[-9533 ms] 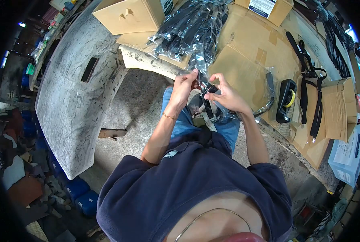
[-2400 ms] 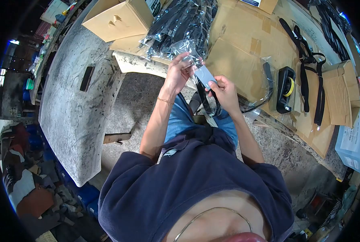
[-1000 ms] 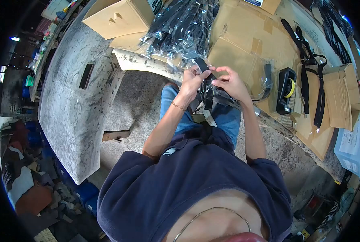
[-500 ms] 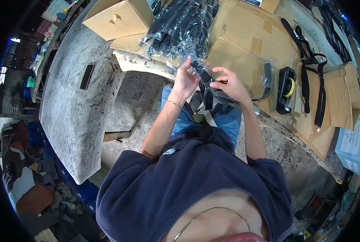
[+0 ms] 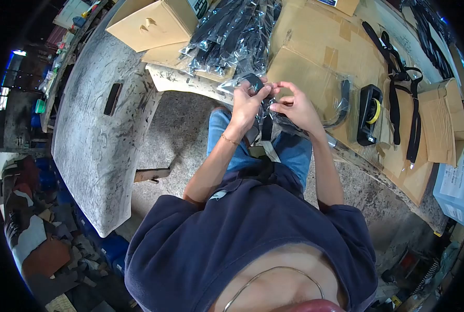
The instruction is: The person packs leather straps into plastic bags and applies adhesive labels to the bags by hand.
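Table [image 5: 184, 82] — cardboard-covered | floor [image 5: 175, 127] — mottled grey | hands [image 5: 248, 108] at black strap [image 5: 253, 81]

On the stained table [image 5: 94, 151], a dark flat object [image 5: 112, 99]; beyond its edge, blue containers [image 5: 115, 247] and scattered scraps [image 5: 49, 252].

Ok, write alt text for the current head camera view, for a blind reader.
A person's left hand and right hand handle a black strap and clear plastic, near bagged black straps, flat cardboard and a tape dispenser.

Upper cardboard box [image 5: 341, 5] cut off by top edge, fingertips [image 5: 267, 89] partly hidden, label print [image 5: 453, 184] too small to read.
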The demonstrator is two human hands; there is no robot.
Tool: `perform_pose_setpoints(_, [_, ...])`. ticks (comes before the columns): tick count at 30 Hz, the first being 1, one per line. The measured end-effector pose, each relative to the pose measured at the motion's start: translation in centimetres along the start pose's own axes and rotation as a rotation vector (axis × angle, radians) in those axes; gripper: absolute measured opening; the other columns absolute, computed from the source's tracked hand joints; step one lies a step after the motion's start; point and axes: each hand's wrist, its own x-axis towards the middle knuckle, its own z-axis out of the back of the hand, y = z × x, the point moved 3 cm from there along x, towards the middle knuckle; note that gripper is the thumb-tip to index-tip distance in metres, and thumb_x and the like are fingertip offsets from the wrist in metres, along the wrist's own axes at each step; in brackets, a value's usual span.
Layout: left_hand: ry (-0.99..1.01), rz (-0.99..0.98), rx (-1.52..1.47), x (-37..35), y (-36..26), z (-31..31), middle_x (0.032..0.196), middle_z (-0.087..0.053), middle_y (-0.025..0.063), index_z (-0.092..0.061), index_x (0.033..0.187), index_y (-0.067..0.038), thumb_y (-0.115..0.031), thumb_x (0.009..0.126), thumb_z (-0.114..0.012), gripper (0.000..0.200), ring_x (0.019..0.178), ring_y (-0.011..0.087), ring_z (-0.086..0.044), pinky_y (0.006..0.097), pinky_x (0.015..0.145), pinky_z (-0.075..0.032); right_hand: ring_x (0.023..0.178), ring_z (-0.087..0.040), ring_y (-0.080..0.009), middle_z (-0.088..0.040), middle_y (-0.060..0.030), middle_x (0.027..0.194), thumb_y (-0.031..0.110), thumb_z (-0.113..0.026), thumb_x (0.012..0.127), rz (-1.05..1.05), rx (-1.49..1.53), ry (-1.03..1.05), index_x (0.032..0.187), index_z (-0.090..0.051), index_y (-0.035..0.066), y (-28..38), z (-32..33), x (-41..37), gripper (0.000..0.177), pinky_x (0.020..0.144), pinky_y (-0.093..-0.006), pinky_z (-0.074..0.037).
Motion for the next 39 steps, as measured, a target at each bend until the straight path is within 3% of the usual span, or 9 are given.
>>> perform_pose_setpoints(4, [0.005, 0.174, -0.288, -0.3, -1.0, -0.2, 0.097, -0.065, 0.0185, -0.048, 0.11, 0.007, 0.005, 0.086, -0.059, 0.026, 0.092, 0.0215, -0.066, 0.0288, 0.077, -0.056, 0.082, -0.062, -0.0117, -0.067, -0.0108, 0.092, 0.012, -0.076, 0.077, 0.002, 0.095, 0.094, 0.123, -0.045, 0.002, 0.6, 0.0, -0.1, 0.056, 0.073, -0.026, -0.048])
perform_pose_setpoints(11, [0.138, 0.12, -0.094, -0.1, -1.2, -0.3, 0.098, -0.065, 0.0131, -0.054, 0.106, 0.0, 0.002, 0.085, -0.062, 0.023, 0.094, 0.0215, -0.065, 0.0319, 0.079, -0.053, 0.089, -0.061, -0.0124, -0.06, -0.0114, 0.109, 0.01, -0.074, 0.079, 0.069, 0.284, -0.005, 0.123, -0.047, 0.0, 0.6, 0.5, 0.0, 0.052, 0.08, -0.0254, -0.049])
perform_pose_setpoints(16, [0.099, 0.04, 0.343, 0.0, -1.5, -0.3, 0.097, -0.064, 0.0075, -0.059, 0.107, 0.002, -0.005, 0.079, -0.072, 0.032, 0.086, 0.0128, -0.06, 0.0267, 0.078, -0.048, 0.087, -0.06, -0.0102, -0.063, -0.0081, 0.101, 0.013, -0.067, 0.086, 0.019, 0.34, 0.051, 0.111, -0.056, -0.004, -0.2, 1.2, 0.5, 0.033, 0.077, -0.0233, -0.048])
perform_pose_setpoints(22, [0.138, -0.001, 0.348, -2.2, -0.5, 0.5, 0.095, -0.064, 0.0066, -0.058, 0.11, 0.006, -0.013, 0.076, -0.077, 0.043, 0.082, 0.0098, -0.058, 0.0241, 0.073, -0.048, 0.081, -0.058, -0.0075, -0.064, -0.0039, 0.09, 0.013, -0.063, 0.089, -0.052, 0.495, 0.072, 0.099, -0.064, -0.005, 0.6, 1.8, 0.5, 0.02, 0.075, -0.0212, -0.046])
perform_pose_setpoints(26, [0.087, 0.0, 0.473, -3.2, -0.5, 0.1, 0.084, -0.066, 0.0028, -0.065, 0.098, 0.005, -0.011, 0.078, -0.074, 0.027, 0.074, 0.0077, -0.058, 0.0231, 0.067, -0.047, 0.079, -0.057, -0.007, -0.064, -0.003, 0.088, 0.014, -0.064, 0.088, -0.021, 0.519, 0.03, 0.098, -0.064, -0.005, 1.4, 2.1, 1.1, 0.021, 0.074, -0.0209, -0.046])
perform_pose_setpoints(31, [0.0, -0.17, 0.536, -1.0, -2.5, -1.8, 0.072, -0.067, 0.0062, -0.068, 0.087, 0.004, -0.006, 0.076, -0.073, 0.015, 0.065, 0.0086, -0.058, 0.025, 0.063, -0.048, 0.081, -0.057, -0.0068, -0.064, -0.0027, 0.088, 0.013, -0.066, 0.087, 0.065, 0.389, 0.025, 0.097, -0.064, -0.003, 4.2, 4.2, 1.7, 0.019, 0.075, -0.0209, -0.045])
perform_pose_setpoints(33, [0.011, -0.278, 0.59, 0.6, -4.3, -3.1, 0.073, -0.069, 0.0122, -0.068, 0.089, 0.005, -0.006, 0.076, -0.073, 0.018, 0.066, 0.011, -0.063, 0.0269, 0.062, -0.049, 0.081, -0.057, -0.0067, -0.064, -0.0024, 0.088, 0.013, -0.066, 0.087, 0.098, 0.315, 0.011, 0.096, -0.065, -0.002, 5.5, 5.5, 2.2, 0.017, 0.075, -0.0209, -0.045])
perform_pose_setpoints(35, [0.047, -0.295, 0.682, 2.3, -6.4, -4.7, 0.079, -0.069, 0.0078, -0.068, 0.093, 0.005, -0.007, 0.078, -0.073, 0.02, 0.07, 0.0082, -0.061, 0.0238, 0.064, -0.049, 0.081, -0.057, -0.0065, -0.064, -0.0018, 0.088, 0.012, -0.067, 0.086, 0.161, 0.275, 0.026, 0.095, -0.065, 0.0, 7.0, 7.0, 3.3, 0.015, 0.075, -0.0207, -0.045])
perform_pose_setpoints(39, [0.073, -0.581, 0.725, 6.6, -13.4, -10.0, 0.077, -0.07, 0.0104, -0.066, 0.101, 0.003, -0.006, 0.078, -0.072, 0.025, 0.067, 0.0083, -0.06, 0.0246, 0.061, -0.048, 0.079, -0.058, -0.0068, -0.065, -0.0024, 0.089, 0.009, -0.067, 0.085, 0.376, 0.278, -0.147, 0.096, -0.064, -0.001, 13.5, 11.5, 6.2, 0.015, 0.073, -0.0209, -0.047])
